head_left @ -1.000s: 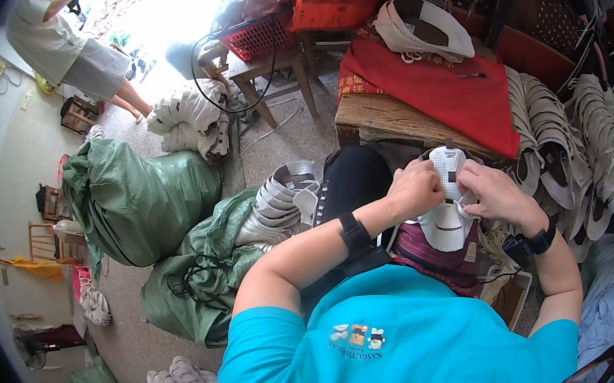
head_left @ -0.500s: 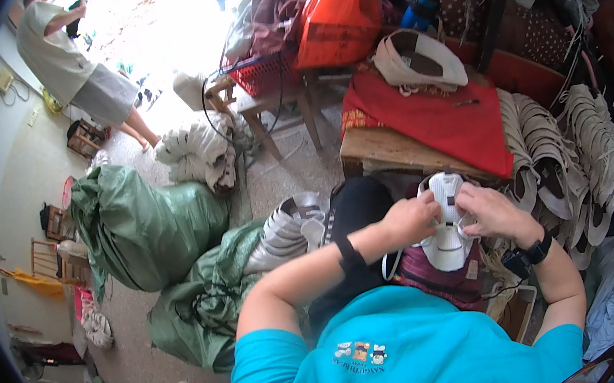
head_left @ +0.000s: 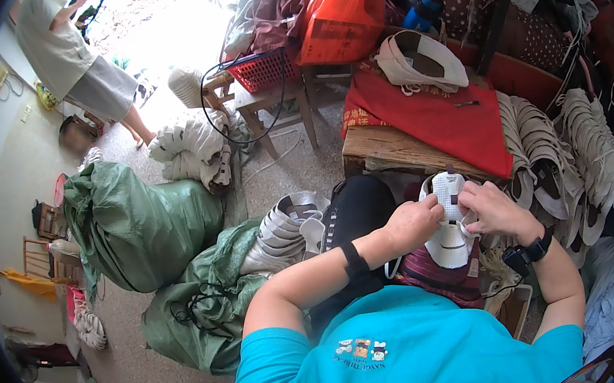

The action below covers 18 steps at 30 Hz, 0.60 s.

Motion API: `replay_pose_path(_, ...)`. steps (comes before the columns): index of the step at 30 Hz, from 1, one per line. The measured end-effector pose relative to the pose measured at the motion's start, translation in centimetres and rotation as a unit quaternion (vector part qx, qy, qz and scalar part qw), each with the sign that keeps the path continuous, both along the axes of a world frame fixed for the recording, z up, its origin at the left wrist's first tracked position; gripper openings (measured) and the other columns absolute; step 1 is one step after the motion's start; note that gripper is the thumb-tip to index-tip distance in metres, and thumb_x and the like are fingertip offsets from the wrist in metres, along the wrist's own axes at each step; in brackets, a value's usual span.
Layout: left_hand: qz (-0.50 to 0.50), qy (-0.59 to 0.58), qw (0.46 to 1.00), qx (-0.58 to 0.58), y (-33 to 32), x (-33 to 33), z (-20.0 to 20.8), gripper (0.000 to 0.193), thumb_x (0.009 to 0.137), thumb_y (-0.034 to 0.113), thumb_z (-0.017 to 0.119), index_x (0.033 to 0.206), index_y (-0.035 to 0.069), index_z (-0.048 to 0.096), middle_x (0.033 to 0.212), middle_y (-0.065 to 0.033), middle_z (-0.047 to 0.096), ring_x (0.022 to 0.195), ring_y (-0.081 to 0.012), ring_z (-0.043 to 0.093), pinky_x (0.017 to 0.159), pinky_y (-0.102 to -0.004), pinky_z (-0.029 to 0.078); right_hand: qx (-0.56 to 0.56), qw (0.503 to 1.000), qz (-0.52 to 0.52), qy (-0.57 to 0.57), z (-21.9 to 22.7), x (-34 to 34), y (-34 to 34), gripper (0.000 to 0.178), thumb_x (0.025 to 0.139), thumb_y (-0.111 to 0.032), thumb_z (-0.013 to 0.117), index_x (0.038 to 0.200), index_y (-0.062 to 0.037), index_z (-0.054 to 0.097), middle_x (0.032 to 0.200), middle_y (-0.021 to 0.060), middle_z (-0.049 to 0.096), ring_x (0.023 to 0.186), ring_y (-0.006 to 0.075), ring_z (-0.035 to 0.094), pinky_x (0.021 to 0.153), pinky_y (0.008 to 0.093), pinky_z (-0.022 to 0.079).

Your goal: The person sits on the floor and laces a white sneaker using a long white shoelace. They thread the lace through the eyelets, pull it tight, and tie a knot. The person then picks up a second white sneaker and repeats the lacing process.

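Observation:
A white shoe upper (head_left: pixel 449 251) lies over my lap, its textured tongue (head_left: pixel 448 186) pointing away from me. My left hand (head_left: pixel 417 223) is closed on the upper's left edge, fingertips pinched beside the tongue. At the opposite edge my right hand (head_left: pixel 494 209) pinches the upper, with its fingers bent. What lies between the fingertips is too small to make out, perhaps a lace end. Beneath the upper is dark red cloth (head_left: pixel 436 277) on my lap.
Ahead stands a wooden bench (head_left: pixel 392 149) with a red cloth (head_left: pixel 431 122) and another white upper (head_left: pixel 451 64). Strung uppers (head_left: pixel 592 161) hang at right. Green sacks (head_left: pixel 146 223) and stacked uppers (head_left: pixel 285 227) lie left. A person (head_left: pixel 76 59) stands near the bright doorway.
Both hands keep their grip on the upper, with only slight finger movement. The view has shifted slightly, and the person by the doorway has shifted a little.

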<state>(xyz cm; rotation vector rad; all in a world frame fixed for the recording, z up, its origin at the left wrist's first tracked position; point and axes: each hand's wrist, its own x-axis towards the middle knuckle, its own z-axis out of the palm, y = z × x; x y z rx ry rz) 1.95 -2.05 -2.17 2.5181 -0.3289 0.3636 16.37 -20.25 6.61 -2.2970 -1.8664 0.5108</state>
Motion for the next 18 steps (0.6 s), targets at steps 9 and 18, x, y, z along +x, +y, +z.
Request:
replay_pose_path(9,0.081,0.152,0.985,0.013,-1.4,2.7,1.2,0.018,0.082,0.021,0.062,0.079,0.006,0.072,0.100,-0.0109,0.064,0.094,-0.0313,0.063,0.082,-0.0460,0.050,0.007,1.000,0.016,-0.006,-0.3,0.2,-0.2,0.033,0.067,-0.019,0.077,0.092,-0.0099,0.058,0.098,0.0093,0.055,0.092,0.0302,0.058,0.081,0.0405,0.041)
replay_pose_path(18,0.160,0.077,0.928,-0.327,-3.2,4.1,2.0,0.024,0.091,0.021,0.061,0.083,-0.001,0.065,0.092,-0.0153,0.058,0.088,-0.0304,0.060,0.077,-0.0420,0.049,0.007,1.000,0.011,0.013,0.5,0.4,-0.6,0.035,0.068,-0.020,0.077,0.096,-0.0078,0.059,0.100,0.0114,0.055,0.096,0.0311,0.057,0.084,0.0415,0.043)
